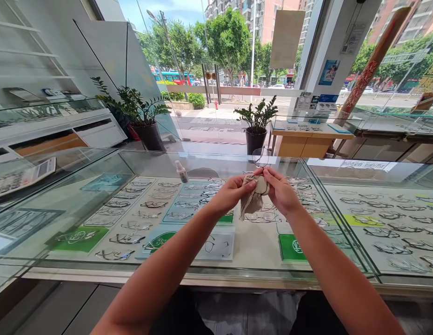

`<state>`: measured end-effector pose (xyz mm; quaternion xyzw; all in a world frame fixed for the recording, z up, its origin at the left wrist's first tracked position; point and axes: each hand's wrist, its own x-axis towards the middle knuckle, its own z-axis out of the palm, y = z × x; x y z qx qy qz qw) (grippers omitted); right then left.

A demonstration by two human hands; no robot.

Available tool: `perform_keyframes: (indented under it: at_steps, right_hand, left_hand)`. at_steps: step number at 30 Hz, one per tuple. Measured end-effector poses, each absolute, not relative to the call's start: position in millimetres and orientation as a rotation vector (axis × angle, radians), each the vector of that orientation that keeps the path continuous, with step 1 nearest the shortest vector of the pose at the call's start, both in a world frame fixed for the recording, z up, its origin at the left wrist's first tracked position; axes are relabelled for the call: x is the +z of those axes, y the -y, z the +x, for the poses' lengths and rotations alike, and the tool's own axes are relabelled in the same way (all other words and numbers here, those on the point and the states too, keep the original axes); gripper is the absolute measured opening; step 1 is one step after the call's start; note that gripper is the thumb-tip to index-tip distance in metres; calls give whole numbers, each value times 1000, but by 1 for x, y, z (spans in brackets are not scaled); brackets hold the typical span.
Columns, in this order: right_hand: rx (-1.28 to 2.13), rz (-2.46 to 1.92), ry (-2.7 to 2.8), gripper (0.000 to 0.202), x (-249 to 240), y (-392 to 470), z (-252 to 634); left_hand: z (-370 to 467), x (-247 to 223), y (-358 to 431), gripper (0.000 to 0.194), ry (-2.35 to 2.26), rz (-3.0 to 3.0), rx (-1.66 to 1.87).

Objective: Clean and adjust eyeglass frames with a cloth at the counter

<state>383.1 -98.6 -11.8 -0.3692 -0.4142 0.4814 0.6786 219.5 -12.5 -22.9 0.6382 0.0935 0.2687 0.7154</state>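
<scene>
Above the glass counter, my left hand (234, 190) is closed on a beige cleaning cloth (251, 204), which hangs down below the fingers. The cloth is wrapped about one lens of a pair of glasses (261, 157); the other lens sticks up past my fingertips. My right hand (279, 188) pinches the thin frame of these glasses beside the cloth. Both hands are close together, and the fingers partly hide the frame. A small white spray bottle (182, 172) stands upright on the counter, left of my hands.
Under the glass top of the display counter (251, 251) lie many rows of eyeglasses (127, 238) and green cards (80, 238). At the left is a tilted calendar-like board (31, 177). Potted plants (255, 122) stand beyond the counter, before the window.
</scene>
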Motion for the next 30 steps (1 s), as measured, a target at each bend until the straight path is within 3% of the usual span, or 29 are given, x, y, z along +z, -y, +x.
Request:
perform_keyframes:
  at_steps: [14, 30]
  right_hand:
    - [1090, -833, 944, 34, -15, 98, 386]
    - [1072, -771, 848, 33, -16, 96, 380]
  left_hand:
    - [219, -17, 18, 52, -233, 1428, 593]
    - [229, -23, 26, 47, -348, 1387, 855]
